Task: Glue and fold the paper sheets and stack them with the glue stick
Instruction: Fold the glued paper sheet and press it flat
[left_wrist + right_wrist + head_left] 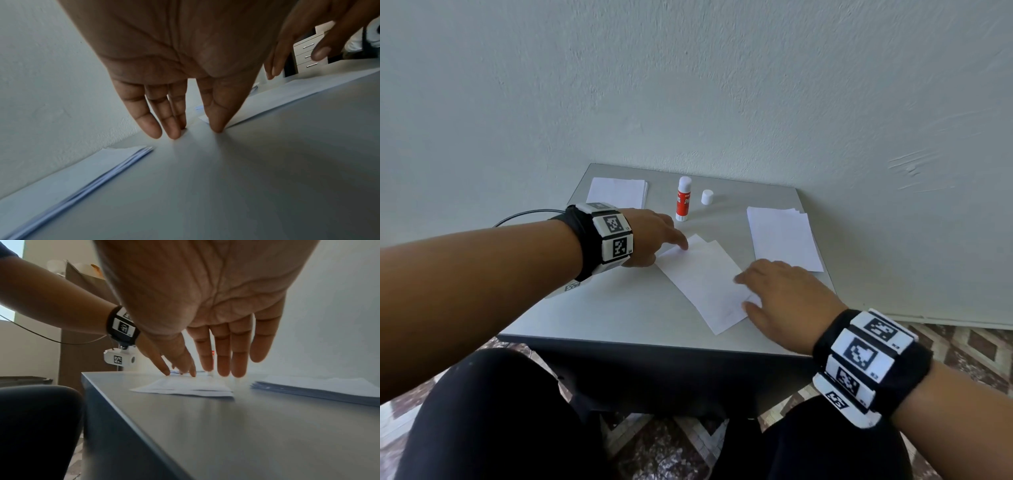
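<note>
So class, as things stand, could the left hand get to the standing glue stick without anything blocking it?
Probably yes. The left hand rests with straight fingers on the far corner of the folded sheet, and the uncapped glue stick stands just beyond it on bare table; its cap stands off to the side.

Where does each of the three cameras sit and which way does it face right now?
Head: worn on the head, looking down at the table, folded sheet, glue stick; both forearms and knees show.
Left wrist: under the left hand, looking along its straight fingers toward the wall; the right hand's fingers show too.
Right wrist: under the right hand, facing the left hand and the folded sheet.
All three views share the folded sheet.
</note>
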